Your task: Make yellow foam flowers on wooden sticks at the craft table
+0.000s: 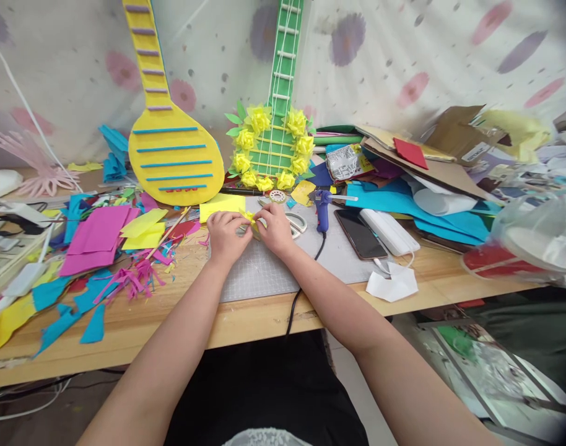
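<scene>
Between my left hand point(230, 235) and my right hand point(274, 228) is a small piece of yellow crepe paper point(248, 215), pinched by the fingers of both. Much of it is hidden behind the fingertips. Both hands are over the grey cutting mat point(259, 275). A pair of scissors point(298, 224) with pale handles lies beside my right hand, partly covered by it. Behind my left hand lies a flat yellow paper sheet point(225, 206). A green cardboard lute shape point(277, 145), ringed with yellow paper flowers point(257, 118), leans on the backdrop.
A purple glue gun point(322, 210) stands right of my hands, its cord point(292, 313) hanging over the table edge. Further right are a phone point(360, 233), a white power bank point(389, 231) and stacked paper. Leftward are a yellow lute shape point(176, 152), magenta sheets point(97, 238) and scraps.
</scene>
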A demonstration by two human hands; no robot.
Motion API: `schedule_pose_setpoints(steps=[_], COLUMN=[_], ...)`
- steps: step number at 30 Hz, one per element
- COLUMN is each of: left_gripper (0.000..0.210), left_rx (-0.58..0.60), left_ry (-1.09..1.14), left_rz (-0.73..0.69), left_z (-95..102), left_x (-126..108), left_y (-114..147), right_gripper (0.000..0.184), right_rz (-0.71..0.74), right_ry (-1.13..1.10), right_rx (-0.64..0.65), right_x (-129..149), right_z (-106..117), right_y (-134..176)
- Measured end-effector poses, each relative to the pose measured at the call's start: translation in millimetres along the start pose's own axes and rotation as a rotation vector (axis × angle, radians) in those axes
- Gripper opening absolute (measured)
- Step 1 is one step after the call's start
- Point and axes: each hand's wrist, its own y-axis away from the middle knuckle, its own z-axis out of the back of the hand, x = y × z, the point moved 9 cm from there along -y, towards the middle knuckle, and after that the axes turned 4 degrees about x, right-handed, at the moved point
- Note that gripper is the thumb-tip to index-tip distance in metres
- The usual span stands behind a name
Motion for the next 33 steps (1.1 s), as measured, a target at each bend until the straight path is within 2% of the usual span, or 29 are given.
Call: schedule_pose_setpoints(steps=[2,9,13,18,21,26,30,33], left_gripper=[0.005,0.003,0.002,0.009,0.01,0.015,0.021,0.019], left_rx=[-0.026,0.007,0.033,0.117,0.128,0.12,0.117,0.12], left_ry=[-0.025,-0.081,-0.083,0.13,0.245,0.269,0.268,0.3], left_rz=[0.029,0.03,0.127,0.24,0.291,0.299,0.286,0.366], left_z=[1.9,1.4,-2.1,-14.2,-17.2,-17.9,-19.3,-22.0], left_x=[0,-8,3,21,27,29,29,35], left_y=[1,-1,0,4,6,6,5,8], right_gripper=[0.015,0.015,0.014,0.013,0.016,0.022,0.02,0.018], right_rz=[-0.014,-0.034,-0.019,0.018,-0.002,-0.071,-0.111,-0.154], right_ry=[0.022,0.071,0.07,0.041,0.024,0.02,0.039,0.061], right_rx=[-0.017,-0.047,-0.053,-0.053,-0.067,-0.031,0.0,-0.007], right_x=[1,3,2,4,2,-3,-4,-5], right_z=[2,3,2,3,6,1,-3,-2], right_y=[1,1,2,4,4,4,4,4])
